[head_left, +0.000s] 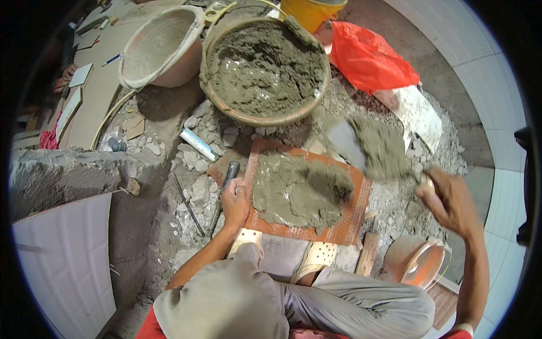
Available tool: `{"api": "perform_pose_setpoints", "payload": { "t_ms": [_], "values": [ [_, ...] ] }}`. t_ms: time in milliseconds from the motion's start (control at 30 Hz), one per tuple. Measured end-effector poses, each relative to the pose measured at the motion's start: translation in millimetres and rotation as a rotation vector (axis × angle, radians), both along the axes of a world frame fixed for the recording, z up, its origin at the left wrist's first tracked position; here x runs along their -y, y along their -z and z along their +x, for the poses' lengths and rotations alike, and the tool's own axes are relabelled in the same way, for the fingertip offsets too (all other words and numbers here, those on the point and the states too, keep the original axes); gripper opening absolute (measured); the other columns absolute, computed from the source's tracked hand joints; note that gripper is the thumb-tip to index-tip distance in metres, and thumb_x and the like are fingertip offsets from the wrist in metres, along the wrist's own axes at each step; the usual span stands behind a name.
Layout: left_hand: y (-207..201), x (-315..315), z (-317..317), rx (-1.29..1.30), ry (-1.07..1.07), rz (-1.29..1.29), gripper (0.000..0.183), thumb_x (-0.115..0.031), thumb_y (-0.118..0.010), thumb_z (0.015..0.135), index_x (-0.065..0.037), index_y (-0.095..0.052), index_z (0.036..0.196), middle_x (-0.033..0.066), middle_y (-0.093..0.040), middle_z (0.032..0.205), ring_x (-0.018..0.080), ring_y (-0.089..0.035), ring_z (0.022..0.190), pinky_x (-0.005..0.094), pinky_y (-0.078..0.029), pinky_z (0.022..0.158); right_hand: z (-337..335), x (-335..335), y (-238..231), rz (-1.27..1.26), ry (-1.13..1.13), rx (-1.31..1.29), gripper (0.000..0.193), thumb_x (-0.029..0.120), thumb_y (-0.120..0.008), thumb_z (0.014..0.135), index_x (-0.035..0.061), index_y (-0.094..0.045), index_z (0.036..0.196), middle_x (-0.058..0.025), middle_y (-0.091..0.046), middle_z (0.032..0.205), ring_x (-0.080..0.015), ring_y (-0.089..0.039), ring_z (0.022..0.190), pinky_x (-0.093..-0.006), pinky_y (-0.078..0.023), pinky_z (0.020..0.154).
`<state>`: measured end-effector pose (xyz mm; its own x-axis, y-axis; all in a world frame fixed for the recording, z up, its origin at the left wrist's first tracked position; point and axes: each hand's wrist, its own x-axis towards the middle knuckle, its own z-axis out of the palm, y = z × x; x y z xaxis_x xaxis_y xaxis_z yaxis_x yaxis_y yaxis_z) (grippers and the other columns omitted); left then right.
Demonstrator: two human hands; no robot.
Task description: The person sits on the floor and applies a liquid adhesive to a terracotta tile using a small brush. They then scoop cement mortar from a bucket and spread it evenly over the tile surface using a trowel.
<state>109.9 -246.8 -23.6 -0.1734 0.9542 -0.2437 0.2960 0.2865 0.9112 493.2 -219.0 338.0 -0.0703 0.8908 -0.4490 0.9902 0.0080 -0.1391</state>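
Note:
A brown-orange tile [361, 195], its back spread with grey wet mortar [293, 192], lies in front of my feet. My left hand [235, 202] is closed on the tile's left edge. Next to that hand is a dark-handled tool [231, 172], partly hidden by it. My right hand [446, 200], to the right of the tile, is wrapped round the handle of a trowel [341, 141]. A thick load of mortar covers part of its blade, which is blurred by motion. Beyond the tile stands a round basin [271, 120] heaped with mortar.
An off-white bucket [189, 62] and a yellow bucket [313, 14] flank the basin. A red plastic bag [370, 59] lies at far right, a small bucket [403, 257] near right. Rubble [197, 195] surrounds the tile. Another person's hand [65, 76] shows at far left.

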Motion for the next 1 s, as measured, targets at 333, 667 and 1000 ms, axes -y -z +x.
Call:
{"api": "perform_pose_setpoints", "payload": {
  "t_ms": [333, 667, 1000],
  "values": [
    [-14, 1, 1, 0.011, 0.001, -0.042, 0.025, -0.014, -0.052, 0.099, 0.003, -0.067, 0.107, 0.0205, -0.071, 0.095, 0.0323, -0.068, 0.089, 0.0413, -0.051, 0.086, -159, -197, 26, 0.469, -0.497, 0.541, 0.020, 0.020, -0.059, 0.097, 0.0084, -0.072, 0.088, -0.0119, -0.069, 0.073, -0.0293, -0.071, 0.066, -0.0439, -0.055, 0.056],
    [-12, 0, -1, 0.000, 0.037, 0.005, 0.026, -0.017, -0.052, 0.102, 0.003, -0.066, 0.110, 0.0230, -0.071, 0.099, 0.0389, -0.068, 0.093, 0.0438, -0.052, 0.085, -206, -248, 45, 0.217, -0.771, 0.391, 0.020, 0.015, -0.063, 0.084, 0.0011, -0.077, 0.089, -0.0200, -0.075, 0.091, -0.0388, -0.074, 0.087, -0.0489, -0.060, 0.074],
    [-6, 3, 0, 0.054, 0.015, 0.020, 0.025, -0.017, -0.053, 0.102, 0.003, -0.066, 0.110, 0.0231, -0.071, 0.098, 0.0390, -0.068, 0.093, 0.0438, -0.051, 0.085, -158, -244, 62, 0.011, -0.623, 0.071, 0.038, 0.033, -0.067, 0.096, -0.0035, -0.066, 0.085, -0.0187, -0.062, 0.072, -0.0335, -0.064, 0.073, -0.0483, -0.049, 0.070]
  ]
}}
